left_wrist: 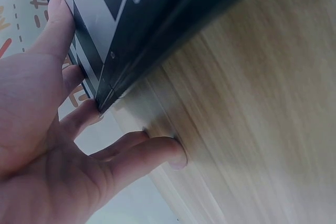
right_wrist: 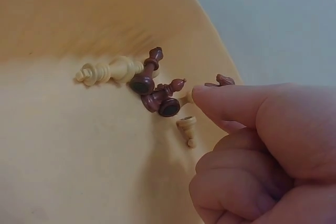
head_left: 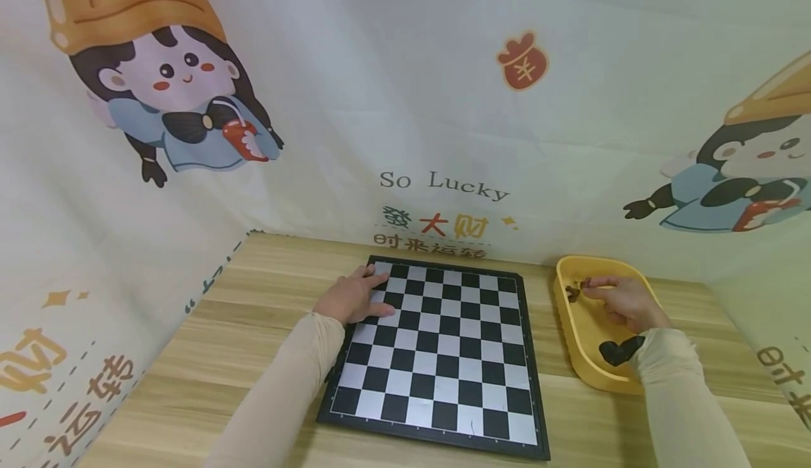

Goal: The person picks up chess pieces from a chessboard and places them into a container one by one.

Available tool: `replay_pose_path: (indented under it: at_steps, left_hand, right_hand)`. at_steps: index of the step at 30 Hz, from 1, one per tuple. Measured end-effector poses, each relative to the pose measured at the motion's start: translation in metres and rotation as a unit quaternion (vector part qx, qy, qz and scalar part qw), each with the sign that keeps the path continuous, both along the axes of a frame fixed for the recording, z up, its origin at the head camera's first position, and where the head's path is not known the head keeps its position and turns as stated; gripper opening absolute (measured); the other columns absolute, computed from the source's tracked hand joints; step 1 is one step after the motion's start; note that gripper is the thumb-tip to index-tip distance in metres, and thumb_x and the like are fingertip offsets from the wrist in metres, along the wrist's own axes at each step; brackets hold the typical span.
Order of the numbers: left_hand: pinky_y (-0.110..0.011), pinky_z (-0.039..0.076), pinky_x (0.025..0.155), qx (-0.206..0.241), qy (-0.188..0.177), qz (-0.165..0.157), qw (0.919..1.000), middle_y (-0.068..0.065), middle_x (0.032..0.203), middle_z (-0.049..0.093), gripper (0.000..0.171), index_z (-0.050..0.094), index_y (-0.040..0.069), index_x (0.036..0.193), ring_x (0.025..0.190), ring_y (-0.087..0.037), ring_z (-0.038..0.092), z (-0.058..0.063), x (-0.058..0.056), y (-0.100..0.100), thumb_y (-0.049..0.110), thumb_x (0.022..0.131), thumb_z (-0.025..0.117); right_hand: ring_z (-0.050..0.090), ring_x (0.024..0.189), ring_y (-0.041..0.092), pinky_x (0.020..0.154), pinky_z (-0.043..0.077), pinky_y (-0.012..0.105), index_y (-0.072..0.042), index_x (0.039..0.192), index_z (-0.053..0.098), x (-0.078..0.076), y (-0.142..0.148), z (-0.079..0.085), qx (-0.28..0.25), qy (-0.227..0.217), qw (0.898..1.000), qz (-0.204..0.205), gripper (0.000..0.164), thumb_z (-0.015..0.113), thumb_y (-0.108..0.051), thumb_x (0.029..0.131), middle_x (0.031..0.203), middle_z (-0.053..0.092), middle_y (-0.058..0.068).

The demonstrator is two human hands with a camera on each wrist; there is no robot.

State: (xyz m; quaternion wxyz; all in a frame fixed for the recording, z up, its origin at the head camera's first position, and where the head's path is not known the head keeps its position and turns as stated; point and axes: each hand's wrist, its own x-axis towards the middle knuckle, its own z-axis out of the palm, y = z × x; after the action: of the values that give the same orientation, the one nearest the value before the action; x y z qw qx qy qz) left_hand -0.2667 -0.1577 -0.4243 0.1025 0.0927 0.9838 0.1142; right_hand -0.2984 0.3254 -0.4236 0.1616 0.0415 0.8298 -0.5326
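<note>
A black-and-white chessboard (head_left: 441, 338) lies on the wooden table. My left hand (head_left: 357, 295) rests at its far left corner, fingers spread, some on the squares; in the left wrist view two fingers reach past the rim to the tabletop. Over the yellow bin (head_left: 602, 376), my right hand (head_left: 624, 302) pinches a dark brown chess piece (right_wrist: 226, 80) between thumb and forefinger, mostly hidden behind the thumb. Below it, in the bin's corner, lie a light king (right_wrist: 92, 74), dark brown pieces (right_wrist: 142, 83) and a small light pawn (right_wrist: 187, 129).
The bin stands right of the board, a strip of tabletop (head_left: 545, 341) between them. A printed cloth (head_left: 443, 102) hangs behind the table and along its sides. A black strap piece (head_left: 621, 350) sits at the right wrist, above the bin.
</note>
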Motion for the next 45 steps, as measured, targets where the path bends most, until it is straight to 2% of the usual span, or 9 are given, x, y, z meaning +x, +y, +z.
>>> replay_pose_path:
  at_steps: [6,13,21,29,37,41,45]
  left_hand:
    - [-0.057,0.032,0.124,-0.002,0.0,0.003,1.0,-0.016,0.168,0.029,0.08,0.04,0.019,0.158,0.148,-0.044,0.041,-0.0006,-0.0006,0.0004,0.055,0.093,0.066]
    - [-0.057,0.035,0.122,-0.003,0.0,0.005,1.0,-0.015,0.168,0.029,0.08,0.039,0.02,0.158,0.147,-0.045,0.041,-0.0015,-0.0012,0.0002,0.056,0.093,0.066]
    - [-0.057,0.037,0.121,-0.006,-0.002,0.007,1.0,-0.015,0.169,0.028,0.08,0.039,0.021,0.159,0.146,-0.048,0.041,-0.0015,-0.0008,-0.0006,0.057,0.093,0.066]
    - [-0.057,0.035,0.122,-0.007,-0.007,0.008,0.9999,-0.014,0.169,0.027,0.081,0.038,0.022,0.159,0.146,-0.047,0.042,-0.001,-0.0006,-0.0004,0.058,0.092,0.066]
    - [-0.057,0.035,0.122,-0.007,0.001,0.003,1.0,-0.015,0.169,0.028,0.08,0.038,0.02,0.159,0.146,-0.045,0.042,-0.0007,-0.0012,0.0005,0.057,0.093,0.065]
    - [-0.057,0.034,0.122,-0.006,0.0,0.003,1.0,-0.015,0.169,0.028,0.08,0.038,0.02,0.159,0.147,-0.045,0.042,-0.0002,-0.0014,0.0,0.056,0.093,0.066]
    - [-0.057,0.035,0.122,-0.004,-0.007,0.006,1.0,-0.016,0.169,0.027,0.081,0.038,0.02,0.159,0.147,-0.047,0.04,-0.0001,-0.0005,0.0002,0.056,0.092,0.066]
  right_hand:
    - [0.033,0.045,-0.001,0.044,0.033,0.018,-0.009,0.109,0.059,0.0006,-0.0017,0.0,0.0,-0.007,1.0,-0.003,0.013,0.063,-0.017,0.099,0.063,0.048,-0.017]
    - [0.032,0.043,0.0,0.044,0.033,0.019,-0.003,0.117,0.056,0.0001,-0.0013,-0.0015,0.013,-0.012,1.0,-0.006,0.023,0.062,-0.017,0.1,0.054,0.039,-0.017]
    - [0.031,0.043,0.0,0.043,0.033,0.019,0.003,0.124,0.052,0.0007,-0.0025,-0.0002,0.014,-0.022,1.0,0.008,0.031,0.061,-0.016,0.1,0.052,0.037,-0.017]
    - [0.031,0.044,0.001,0.044,0.032,0.019,0.001,0.121,0.053,0.0011,-0.0035,-0.0016,0.019,-0.026,0.999,0.01,0.028,0.061,-0.016,0.1,0.053,0.037,-0.015]
    - [0.033,0.043,0.001,0.044,0.034,0.02,0.011,0.141,0.046,0.0027,-0.0026,-0.0016,0.023,-0.013,1.0,0.008,0.05,0.059,-0.017,0.102,0.056,0.044,-0.017]
    - [0.033,0.044,0.001,0.045,0.035,0.021,0.012,0.145,0.042,0.0032,-0.0017,-0.0015,0.022,-0.001,1.0,0.006,0.054,0.058,-0.016,0.103,0.067,0.056,-0.019]
    - [0.032,0.044,0.0,0.045,0.035,0.02,0.013,0.148,0.037,0.0045,-0.0006,0.0002,0.028,0.01,1.0,0.009,0.057,0.056,-0.017,0.103,0.069,0.056,-0.019]
